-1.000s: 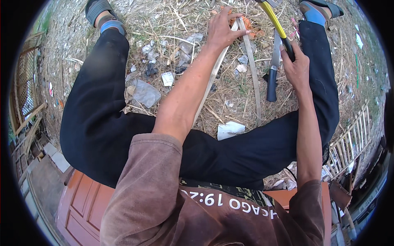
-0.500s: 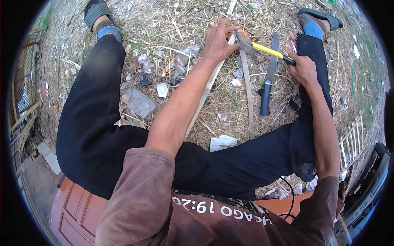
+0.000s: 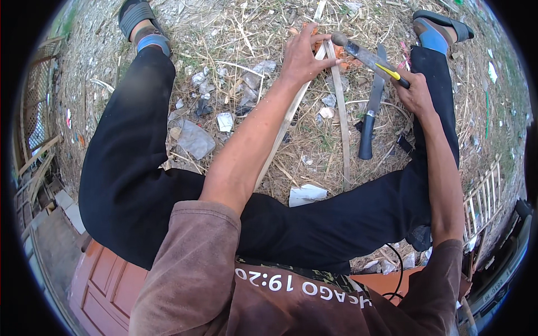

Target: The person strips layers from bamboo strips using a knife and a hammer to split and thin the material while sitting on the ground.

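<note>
My right hand (image 3: 416, 94) is closed round the yellow and black handle of a hammer (image 3: 364, 56). Its head is raised just right of the spot where two thin wooden strips meet. One wooden strip (image 3: 284, 127) slants down toward my lap; the other wooden strip (image 3: 339, 106) runs almost straight toward me. At their meeting point, my left hand (image 3: 302, 60) pinches the strips between thumb and fingers. Any nail there is too small to make out. Something orange (image 3: 340, 51) lies beneath the joint, partly covered.
A large knife (image 3: 367, 131) with a black handle lies on the dry grass right of the strips. Crumpled plastic (image 3: 195, 140) and a white scrap (image 3: 307, 194) litter the ground between my legs. A slatted wooden frame (image 3: 483, 196) is at the far right.
The hammer head has lifted off the strips' joint, and its handle now points more toward me. My left hand keeps its hold; the whole view has shifted slightly.
</note>
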`<state>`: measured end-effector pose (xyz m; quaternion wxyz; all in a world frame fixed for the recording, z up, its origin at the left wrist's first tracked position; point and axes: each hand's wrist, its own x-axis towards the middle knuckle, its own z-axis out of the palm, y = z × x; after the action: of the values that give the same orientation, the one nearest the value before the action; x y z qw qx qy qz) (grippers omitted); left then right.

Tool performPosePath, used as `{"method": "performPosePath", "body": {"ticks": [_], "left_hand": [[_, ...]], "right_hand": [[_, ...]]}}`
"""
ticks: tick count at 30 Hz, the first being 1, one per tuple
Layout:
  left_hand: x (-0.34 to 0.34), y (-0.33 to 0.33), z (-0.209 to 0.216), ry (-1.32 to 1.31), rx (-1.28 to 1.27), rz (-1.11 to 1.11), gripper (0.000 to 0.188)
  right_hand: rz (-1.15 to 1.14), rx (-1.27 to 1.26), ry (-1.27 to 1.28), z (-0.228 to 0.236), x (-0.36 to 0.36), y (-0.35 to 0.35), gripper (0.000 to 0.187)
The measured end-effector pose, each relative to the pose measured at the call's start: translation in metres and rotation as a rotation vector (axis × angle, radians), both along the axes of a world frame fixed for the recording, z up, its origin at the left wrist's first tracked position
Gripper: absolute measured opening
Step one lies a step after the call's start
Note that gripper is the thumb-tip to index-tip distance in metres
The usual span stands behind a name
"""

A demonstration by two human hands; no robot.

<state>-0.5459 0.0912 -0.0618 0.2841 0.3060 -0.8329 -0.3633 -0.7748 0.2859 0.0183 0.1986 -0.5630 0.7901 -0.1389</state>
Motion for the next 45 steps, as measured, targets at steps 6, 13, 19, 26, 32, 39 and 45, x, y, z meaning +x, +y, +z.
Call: {"method": "performPosePath", "body": {"ticks": [6,13,19,26,32,39,45], "left_hand": [[0.003,0.004,0.0,-0.037,0.005,-0.007,0.098],[0.0,-0.001,-0.003,0.02,-0.052,-0.04,0.097],[0.002,0.003,0.001,-0.044,-0.046,0.005,0.097],[0.002,0.001,-0.003,0.026,-0.044,-0.017,0.097],[0.003,-0.001,-0.004,0.021,0.075,-0.049,0.096],[0.002,0.006,-0.005,0.03,-0.048,-0.008,0.105],[0.001,0.001,-0.006,-0.022,0.042,0.005,0.104]], "right_hand": [[-0.07,0.067,-0.035,0.005,0.017,-0.006,0.017],[-0.079,0.14,-0.028,0.001,0.019,-0.005,0.026],[-0.181,0.212,-0.109,0.002,0.026,-0.004,0.022],[-0.184,0.014,-0.098,0.016,0.042,0.0,0.017],[-0.2,-0.103,0.082,0.041,0.069,0.009,0.014],[-0.279,0.131,0.164,0.023,0.053,0.022,0.019],[-0.228,0.041,0.034,0.02,0.065,0.012,0.016]]}}
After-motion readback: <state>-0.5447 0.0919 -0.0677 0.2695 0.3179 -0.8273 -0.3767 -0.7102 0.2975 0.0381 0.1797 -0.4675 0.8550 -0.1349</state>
